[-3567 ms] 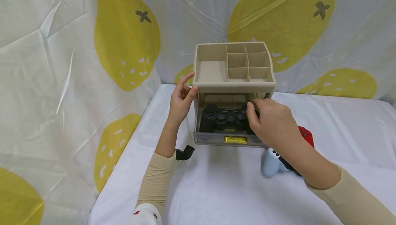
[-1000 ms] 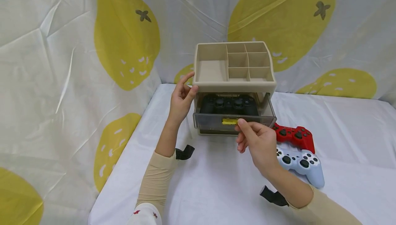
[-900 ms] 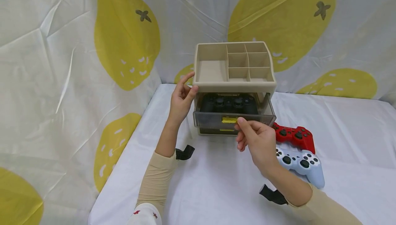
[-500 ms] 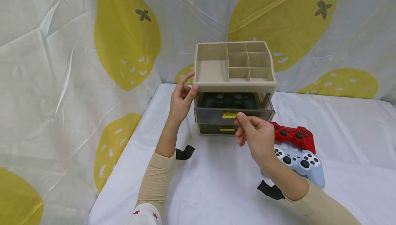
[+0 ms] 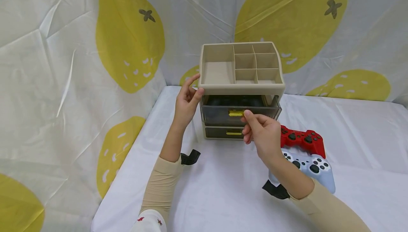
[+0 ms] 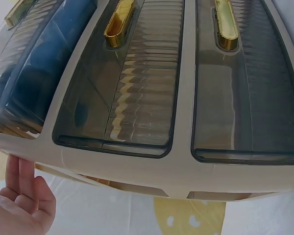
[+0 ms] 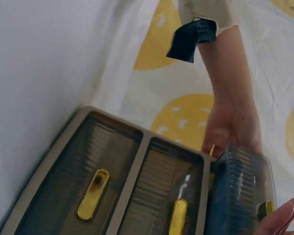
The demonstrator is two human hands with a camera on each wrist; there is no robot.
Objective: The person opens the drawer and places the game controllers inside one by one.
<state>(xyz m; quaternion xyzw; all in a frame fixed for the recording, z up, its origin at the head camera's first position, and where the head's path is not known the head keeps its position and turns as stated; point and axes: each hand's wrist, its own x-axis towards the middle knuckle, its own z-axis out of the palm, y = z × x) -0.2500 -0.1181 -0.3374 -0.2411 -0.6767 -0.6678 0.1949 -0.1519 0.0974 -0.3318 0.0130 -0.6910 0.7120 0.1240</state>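
A beige desk organizer (image 5: pixel 245 89) stands on the white cloth, its smoky clear top drawer (image 5: pixel 216 113) pulled partly out. Inside the drawer lies a black game controller (image 5: pixel 236 101), dimly seen through the drawer front in the head view. My right hand (image 5: pixel 264 133) pinches the gold drawer handle (image 5: pixel 236 113) with thumb and fingers. Against the organizer's left side rests my left hand (image 5: pixel 186 106), index finger on the side wall and thumb at the front corner. The left wrist view shows its fingers (image 6: pixel 27 178) touching the side wall.
On the right, partly behind my right arm, a red controller (image 5: pixel 302 140) and a light blue controller (image 5: pixel 318 171) lie on the cloth. A lower drawer (image 5: pixel 220 133) sits closed. Divided compartments (image 5: pixel 244 62) top the organizer. A lemon-print curtain (image 5: pixel 197 19) hangs behind.
My right hand has left the controller in the drawer and taken the handle. The drawer has slid inward, covering more of the black controller. My left hand has stayed put.
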